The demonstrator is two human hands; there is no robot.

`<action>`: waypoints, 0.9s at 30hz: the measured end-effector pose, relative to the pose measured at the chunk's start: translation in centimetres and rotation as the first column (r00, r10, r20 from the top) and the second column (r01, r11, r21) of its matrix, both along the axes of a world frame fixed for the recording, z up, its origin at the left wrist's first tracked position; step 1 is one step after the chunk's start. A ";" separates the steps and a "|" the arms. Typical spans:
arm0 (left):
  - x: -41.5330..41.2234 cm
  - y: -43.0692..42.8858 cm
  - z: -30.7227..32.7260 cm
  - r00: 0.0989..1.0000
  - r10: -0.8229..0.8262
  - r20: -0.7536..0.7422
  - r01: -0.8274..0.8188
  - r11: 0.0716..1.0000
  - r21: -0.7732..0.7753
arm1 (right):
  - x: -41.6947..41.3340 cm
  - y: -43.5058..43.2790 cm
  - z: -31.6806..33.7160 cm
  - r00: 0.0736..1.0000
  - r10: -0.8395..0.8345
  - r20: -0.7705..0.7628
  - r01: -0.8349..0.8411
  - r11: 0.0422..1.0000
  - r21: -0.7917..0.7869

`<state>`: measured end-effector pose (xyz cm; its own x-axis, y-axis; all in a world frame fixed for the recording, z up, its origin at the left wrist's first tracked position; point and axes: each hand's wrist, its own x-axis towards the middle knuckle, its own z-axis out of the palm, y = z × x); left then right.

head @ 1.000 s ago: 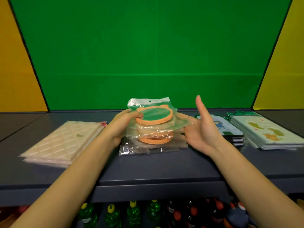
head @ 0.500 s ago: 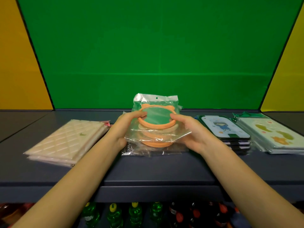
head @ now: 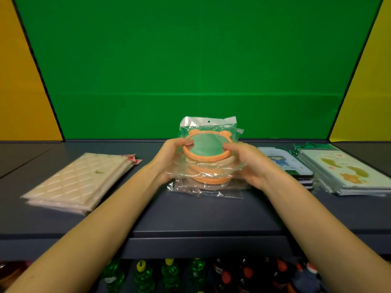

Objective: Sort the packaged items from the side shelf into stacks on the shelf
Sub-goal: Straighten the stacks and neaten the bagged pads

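At the middle of the dark shelf (head: 203, 214) lies a stack of clear bags holding orange bear-eared round frames (head: 208, 163). My left hand (head: 171, 155) grips the stack's left side, thumb on the top frame's rim. My right hand (head: 251, 163) grips its right side the same way. The top bag is tilted up toward me, its header flap standing against the green back wall. The lower bags rest flat on the shelf, partly hidden by my hands.
A stack of cream quilted packages (head: 82, 182) lies at the left. Right of centre sit a stack of cartoon-print flat packs (head: 285, 163) and a stack of pale green printed packs (head: 347, 172). Bottles (head: 169, 273) stand on the lower shelf.
My right hand, open with thumb up a second ago, has closed onto the right side of the bags. Both hands now hold the stack, and the top bag is tilted up more.
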<state>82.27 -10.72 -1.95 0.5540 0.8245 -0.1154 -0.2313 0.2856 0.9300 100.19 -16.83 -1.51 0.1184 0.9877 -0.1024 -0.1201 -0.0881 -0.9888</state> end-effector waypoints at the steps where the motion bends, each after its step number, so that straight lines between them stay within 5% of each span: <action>1: -0.2 0.1 0.0 1.000 -0.001 -0.026 0.001 1.000 0.016 | 0.0 -0.1 0.1 0.999 0.005 0.033 -0.005 1.000 0.006; 8: -0.5 -0.6 1.1 0.964 0.086 -0.252 -0.030 0.976 0.218 | 0.2 -0.7 1.4 0.991 0.004 0.131 -0.014 0.997 0.080; 20: -0.8 -1.0 1.9 0.928 0.184 -0.325 -0.073 0.943 0.325 | 1.3 -0.6 2.4 0.921 -0.021 0.388 -0.029 0.992 0.122; 27: -3.2 -1.6 3.1 0.838 0.370 -0.401 -0.168 0.874 0.456 | 0.3 -2.6 5.5 0.759 -0.184 0.625 -0.063 0.934 0.352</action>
